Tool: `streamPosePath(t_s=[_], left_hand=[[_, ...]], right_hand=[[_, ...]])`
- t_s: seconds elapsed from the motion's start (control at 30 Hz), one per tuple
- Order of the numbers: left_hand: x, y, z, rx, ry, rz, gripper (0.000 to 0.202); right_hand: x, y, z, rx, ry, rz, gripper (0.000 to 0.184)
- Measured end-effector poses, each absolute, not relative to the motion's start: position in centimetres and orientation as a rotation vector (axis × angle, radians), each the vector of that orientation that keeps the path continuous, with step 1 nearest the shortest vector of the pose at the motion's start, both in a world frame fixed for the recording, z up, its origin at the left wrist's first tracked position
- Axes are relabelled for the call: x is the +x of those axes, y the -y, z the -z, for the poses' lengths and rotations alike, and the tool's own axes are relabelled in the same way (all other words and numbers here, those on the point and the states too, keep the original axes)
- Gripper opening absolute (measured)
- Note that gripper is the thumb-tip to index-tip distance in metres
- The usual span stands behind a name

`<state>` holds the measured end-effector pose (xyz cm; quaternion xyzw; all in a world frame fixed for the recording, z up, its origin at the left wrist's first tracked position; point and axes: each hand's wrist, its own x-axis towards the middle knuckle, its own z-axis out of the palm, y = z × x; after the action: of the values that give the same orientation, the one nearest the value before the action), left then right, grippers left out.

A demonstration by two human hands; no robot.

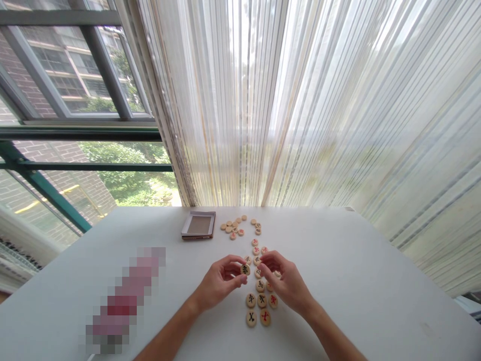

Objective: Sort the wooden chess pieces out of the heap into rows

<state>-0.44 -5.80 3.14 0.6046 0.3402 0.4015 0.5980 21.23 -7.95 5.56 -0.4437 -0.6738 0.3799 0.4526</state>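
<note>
Between the thumb and fingers of my left hand point(221, 276) is a round wooden xiangqi piece point(245, 269), its black character facing up. My right hand point(283, 276) hovers at the right side of the piece arrangement, thumb and fingers curved and apart, with nothing visible in its grasp. Its fingertips partly cover a few pieces beneath. Below the hands lie a black-marked horse piece point(260, 286), a row with a red-marked piece point(273, 301), and at the near end a black-marked piece point(251, 318) beside a red-marked one point(265, 317).
Farther back, several loose xiangqi pieces point(229, 229) are scattered, some blank side up. A shallow open box point(199, 224) stands at the back left of the white table point(349, 281). A pixelated pinkish object point(128, 301) lies on the left. Behind are a curtain point(319, 100) and window.
</note>
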Motion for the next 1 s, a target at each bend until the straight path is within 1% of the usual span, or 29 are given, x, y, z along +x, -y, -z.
streamPosePath(t_s=[0.1,0.3,0.5,0.77,1.0], left_hand=[[-0.5,5.7,-3.1,1.347,-0.76,-0.95,0.029],[-0.4,5.6,-2.9,1.264,-0.771,-0.968,0.031],[-0.4,5.5,-3.1,1.276,-0.837,-0.94,0.032],[-0.9,5.2,-3.0,1.265,-0.946,-1.019,0.029],[-0.8,5.1,-2.9,1.269,-0.966,-0.967,0.036]], right_hand=[[21.2,8.0,-5.6,-1.1,1.688,-0.884,0.021],[21.8,7.6,-5.6,-1.145,1.647,-0.817,0.022],[22.2,7.4,-5.4,-1.171,1.613,-0.794,0.022],[22.1,7.3,-5.4,-1.194,1.644,-0.761,0.02],[22.0,7.2,-5.1,-1.182,1.648,-0.757,0.019]])
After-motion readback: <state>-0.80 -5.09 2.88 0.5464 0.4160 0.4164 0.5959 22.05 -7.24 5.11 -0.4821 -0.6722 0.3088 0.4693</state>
